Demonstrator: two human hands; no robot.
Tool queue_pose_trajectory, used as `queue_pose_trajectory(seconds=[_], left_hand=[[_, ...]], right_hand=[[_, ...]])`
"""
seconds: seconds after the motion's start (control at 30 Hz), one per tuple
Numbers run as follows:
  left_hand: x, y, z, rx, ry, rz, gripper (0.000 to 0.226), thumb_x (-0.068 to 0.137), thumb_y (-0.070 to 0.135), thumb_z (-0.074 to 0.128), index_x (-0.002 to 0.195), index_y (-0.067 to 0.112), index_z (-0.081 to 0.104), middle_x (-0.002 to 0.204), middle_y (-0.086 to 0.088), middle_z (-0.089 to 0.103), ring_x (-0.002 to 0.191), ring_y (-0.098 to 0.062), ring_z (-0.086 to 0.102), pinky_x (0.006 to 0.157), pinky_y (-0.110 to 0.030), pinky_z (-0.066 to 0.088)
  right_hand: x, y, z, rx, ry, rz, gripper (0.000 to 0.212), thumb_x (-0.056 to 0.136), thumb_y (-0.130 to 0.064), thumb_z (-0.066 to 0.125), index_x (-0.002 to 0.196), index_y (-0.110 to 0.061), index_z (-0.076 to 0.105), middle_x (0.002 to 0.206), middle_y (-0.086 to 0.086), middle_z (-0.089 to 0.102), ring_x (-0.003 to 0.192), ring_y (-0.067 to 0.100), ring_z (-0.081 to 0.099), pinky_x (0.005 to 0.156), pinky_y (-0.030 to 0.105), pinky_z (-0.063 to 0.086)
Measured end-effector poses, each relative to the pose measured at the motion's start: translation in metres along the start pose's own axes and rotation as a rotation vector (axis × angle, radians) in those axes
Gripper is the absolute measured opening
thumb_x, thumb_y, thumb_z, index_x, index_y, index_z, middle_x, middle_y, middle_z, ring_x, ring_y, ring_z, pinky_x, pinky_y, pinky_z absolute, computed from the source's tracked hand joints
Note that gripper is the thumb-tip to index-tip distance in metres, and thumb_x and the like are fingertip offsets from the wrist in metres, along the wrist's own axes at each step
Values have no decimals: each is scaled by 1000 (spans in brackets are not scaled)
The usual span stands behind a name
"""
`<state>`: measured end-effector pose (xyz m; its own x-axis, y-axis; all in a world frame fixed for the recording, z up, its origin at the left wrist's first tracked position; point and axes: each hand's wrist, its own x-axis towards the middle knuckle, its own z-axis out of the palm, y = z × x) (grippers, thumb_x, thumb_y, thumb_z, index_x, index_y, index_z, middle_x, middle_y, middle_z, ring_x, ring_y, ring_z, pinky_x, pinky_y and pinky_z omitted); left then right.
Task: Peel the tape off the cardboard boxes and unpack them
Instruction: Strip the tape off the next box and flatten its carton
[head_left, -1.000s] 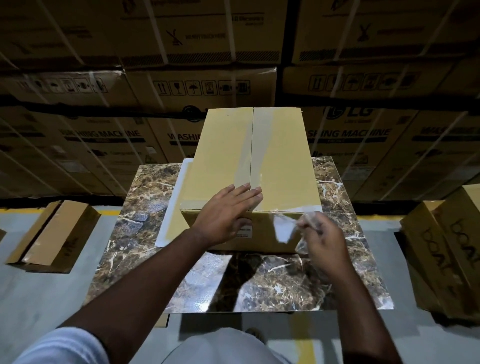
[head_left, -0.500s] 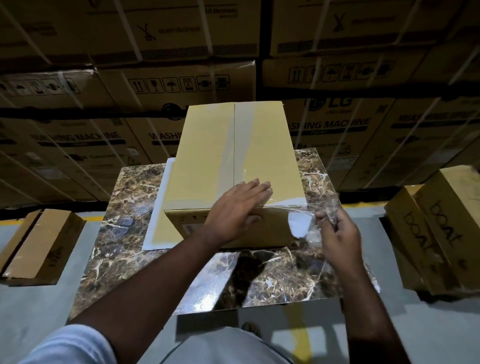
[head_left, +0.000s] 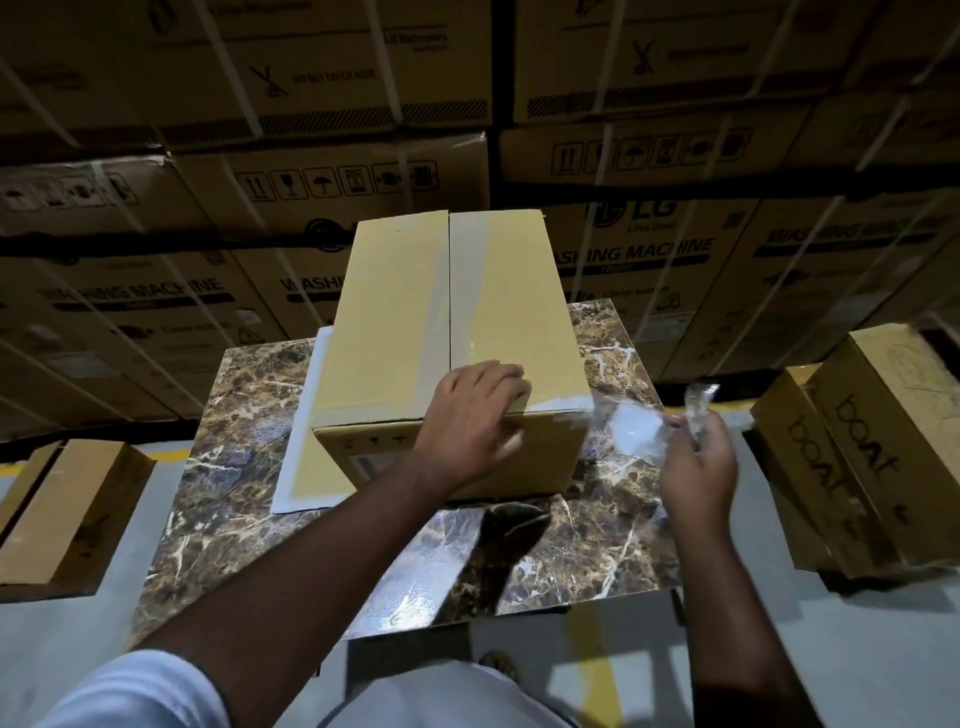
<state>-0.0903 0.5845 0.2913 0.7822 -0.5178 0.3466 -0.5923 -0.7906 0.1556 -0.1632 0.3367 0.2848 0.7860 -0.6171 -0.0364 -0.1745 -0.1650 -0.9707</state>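
Observation:
A tan cardboard box (head_left: 395, 322) stands on a marble-patterned table (head_left: 239, 467), its top seam running away from me. My left hand (head_left: 470, 415) lies over the box's near top edge, fingers spread and pressing down. My right hand (head_left: 698, 462) is off the box's right front corner and pinches a strip of clear tape (head_left: 631, 431). The strip stretches from that corner to my fingers, and its loose end sticks up above them. A paler tape track runs along the top seam.
A white and yellow sheet (head_left: 301, 452) lies under the box's left side. Two "boat" cartons (head_left: 862, 457) sit on the floor at right, another carton (head_left: 67, 514) at left. Stacked washing machine cartons (head_left: 675, 249) wall off the back.
My right hand has pulled the tape further right, past the box's corner, so more of it is peeled off. My left hand stays pressed on the box. The view has shifted slightly.

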Motion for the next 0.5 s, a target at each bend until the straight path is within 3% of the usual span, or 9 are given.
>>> queue_pose_trajectory(seconds=[0.1,0.17,0.23,0.3,0.37,0.43,0.5], left_hand=[[23,15,1,-30,11,94,41,85,37,78,121,21,66,125,-4,62,115,-26,58,96,-41,48],[32,23,5,-119,4,101,31,92,37,75,118,21,70,126,-4,64,115,-24,58,94,-41,50],[34,31,10,-183,0,86,29,97,38,69,120,23,73,129,-2,65,118,-22,57,96,-39,49],[32,36,14,-243,4,94,28,97,30,70,123,22,74,130,0,67,117,-20,58,93,-33,47],[28,31,10,-362,13,4,32,93,24,74,125,25,74,130,5,68,116,-14,60,92,-29,50],[23,22,4,-488,8,-99,39,89,25,79,127,25,71,128,9,69,114,-7,63,95,-27,55],[20,16,-2,-571,-61,-167,45,87,26,82,129,25,65,126,11,69,111,-2,65,95,-26,56]], right_hand=[[-16,-8,22,123,-143,36,28,108,-22,46,103,-41,66,107,4,67,75,16,60,61,28,48],[-18,-14,31,181,-162,2,31,105,-27,45,100,-45,70,121,1,67,104,21,64,82,31,51],[-18,-22,35,189,-185,-25,29,110,-27,43,129,-35,63,130,-9,56,112,-6,57,83,11,45],[-18,-17,39,102,-239,-120,33,112,-26,42,141,-17,52,124,-14,48,96,-27,50,74,0,41],[-22,-8,40,-33,-277,-284,34,107,-24,54,139,-14,54,122,-11,45,101,-21,51,77,5,44],[-22,-1,40,-297,-276,-460,46,99,-21,68,143,-23,57,129,-5,42,115,-4,46,80,9,47],[-20,3,47,-489,-201,-574,50,91,-14,74,137,-28,63,133,-3,43,120,10,41,84,23,54]])
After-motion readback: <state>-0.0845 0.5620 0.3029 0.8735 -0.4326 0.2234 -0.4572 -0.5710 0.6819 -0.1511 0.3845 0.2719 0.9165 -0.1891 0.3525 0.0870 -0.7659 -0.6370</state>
